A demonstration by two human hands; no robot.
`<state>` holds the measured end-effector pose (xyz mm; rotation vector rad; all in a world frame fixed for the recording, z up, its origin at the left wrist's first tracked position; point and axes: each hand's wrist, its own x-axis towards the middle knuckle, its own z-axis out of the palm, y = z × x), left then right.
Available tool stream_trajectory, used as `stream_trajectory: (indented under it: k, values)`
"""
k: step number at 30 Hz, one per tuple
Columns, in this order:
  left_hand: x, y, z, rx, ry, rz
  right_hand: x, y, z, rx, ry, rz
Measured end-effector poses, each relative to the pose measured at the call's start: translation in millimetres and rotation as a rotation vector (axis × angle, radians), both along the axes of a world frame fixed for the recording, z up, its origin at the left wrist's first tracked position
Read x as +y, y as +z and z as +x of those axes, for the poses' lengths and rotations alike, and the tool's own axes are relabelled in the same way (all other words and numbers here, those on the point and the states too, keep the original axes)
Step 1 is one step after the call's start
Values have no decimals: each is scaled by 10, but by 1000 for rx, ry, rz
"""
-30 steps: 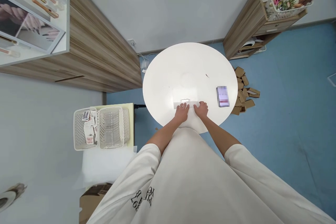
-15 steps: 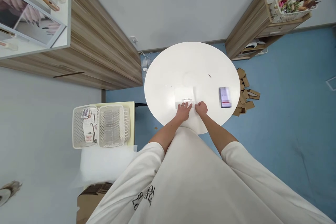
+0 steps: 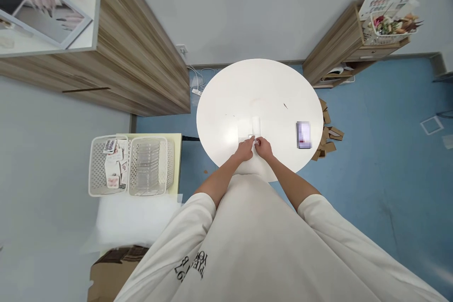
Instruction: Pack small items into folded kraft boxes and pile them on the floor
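Observation:
On the white oval table (image 3: 226, 89), close to its near edge, lies a thin whitish wrapping sheet (image 3: 243, 126), hard to tell from the tabletop. Its right part is turned over into a folded flap (image 3: 256, 125). A small clear, shiny piece shows at my fingertips, partly covered; its kind is unclear. My left hand (image 3: 244, 151) rests on the sheet with fingers stretched forward, pressing beside the fold. Touching close by, my right hand (image 3: 264, 148) has its fingers closed in a pinch on the near end of the flap.
A purple, blurred flat box or phone (image 3: 303, 135) lies at the table's right. Two white baskets (image 3: 110, 166), one with clear plastic trays (image 3: 147, 163), stand left on a yellowish table. White wrapping material (image 3: 138, 219) lies below them. Small cardboard boxes (image 3: 327, 144) are on the floor.
My right hand has moved left, up to my left hand, bringing the sheet's right edge over as a flap. My left hand has drawn its fingers closer together. The view has shifted slightly.

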<state>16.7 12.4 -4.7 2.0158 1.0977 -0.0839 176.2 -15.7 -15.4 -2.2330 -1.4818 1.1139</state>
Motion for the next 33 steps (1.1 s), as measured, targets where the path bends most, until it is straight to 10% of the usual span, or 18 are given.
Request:
stream_trajectory:
  k: [7,16,25,33]
  values:
    - [-202,6,-230,4,338,103,-79,95,-49,-152,310,-11]
    - [-25,-57,-272,47,825,-344,-57,220,-137,-326,576,-101]
    - [128,-164,-200,-44,996,-601,-30,303,-222,-388,566,-208]
    - [222,-210,-193,-79,871,-504,-28,294,-200,-381,565,-219]
